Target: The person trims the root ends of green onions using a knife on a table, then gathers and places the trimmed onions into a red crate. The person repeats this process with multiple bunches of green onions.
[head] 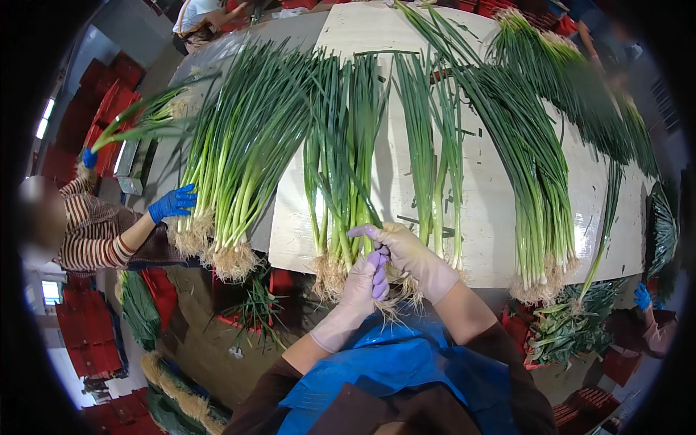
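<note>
Both my hands wear pale gloves with purple fingers and meet at the table's near edge. My left hand [363, 280] is closed around the lower stalk of a green onion, whose pale roots [390, 309] hang below it. Just above, my right hand [410, 253] curls its fingers around the same plant; the stalk between the hands is mostly hidden. A bunch of green onions [361, 163] lies just beyond my left hand, roots towards me. Past my right hand lies a smaller, looser group of green onions [417, 136].
The pale tabletop [484, 217] carries leaf scraps and larger bunches of green onions at left [244, 147] and right [522, 163]. A co-worker in blue gloves [173, 204] handles onions at left. Crates of leaves [571, 331] stand below the table; red crates [89, 331] are stacked at left.
</note>
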The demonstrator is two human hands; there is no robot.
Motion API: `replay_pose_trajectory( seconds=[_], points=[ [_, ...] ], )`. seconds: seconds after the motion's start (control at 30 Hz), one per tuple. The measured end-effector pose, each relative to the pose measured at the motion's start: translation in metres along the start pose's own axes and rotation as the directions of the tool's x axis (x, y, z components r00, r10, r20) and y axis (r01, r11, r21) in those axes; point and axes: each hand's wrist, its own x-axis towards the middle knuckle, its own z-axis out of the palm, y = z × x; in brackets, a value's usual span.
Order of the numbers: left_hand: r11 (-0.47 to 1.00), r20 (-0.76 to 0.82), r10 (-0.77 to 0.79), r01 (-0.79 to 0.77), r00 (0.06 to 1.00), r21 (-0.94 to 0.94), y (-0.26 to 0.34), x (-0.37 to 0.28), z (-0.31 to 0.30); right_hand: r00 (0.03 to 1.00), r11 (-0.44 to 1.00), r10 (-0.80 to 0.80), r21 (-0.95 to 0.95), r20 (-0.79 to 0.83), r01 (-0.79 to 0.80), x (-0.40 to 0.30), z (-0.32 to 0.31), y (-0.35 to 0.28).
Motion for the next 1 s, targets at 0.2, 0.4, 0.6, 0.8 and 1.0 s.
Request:
replay_pose_trajectory(
  seconds=[0.2,0.4,0.6,0.8,1.0],
  points=[
    [0.855,0.291,-0.063,0.202,0.955,-0.477,-0.004,0.008,-0.015,0.996,0.996,0.037,0.078,-0.082,-0.03,-0.002,0.002,0.012],
    [0.983,0.166,-0.164,0.175,0.972,-0.054,0.009,0.013,-0.032,0.971,1.0,0.013,-0.011,-0.239,-0.016,-0.008,-0.006,0.024],
    [0.916,-0.107,0.08,-0.031,0.991,0.399,0.034,0.056,-0.026,0.965,0.969,-0.185,-0.196,-0.187,0.148,-0.026,-0.012,0.04],
    [0.991,-0.074,-0.121,0.125,0.99,0.042,0.046,0.082,0.009,0.864,0.833,-0.278,0.343,-0.419,0.434,-0.048,0.002,0.043],
    [0.979,0.011,-0.193,0.193,0.981,-0.06,0.022,0.109,0.023,0.911,0.88,-0.182,0.351,-0.37,0.319,-0.089,-0.008,0.033]
  ],
)
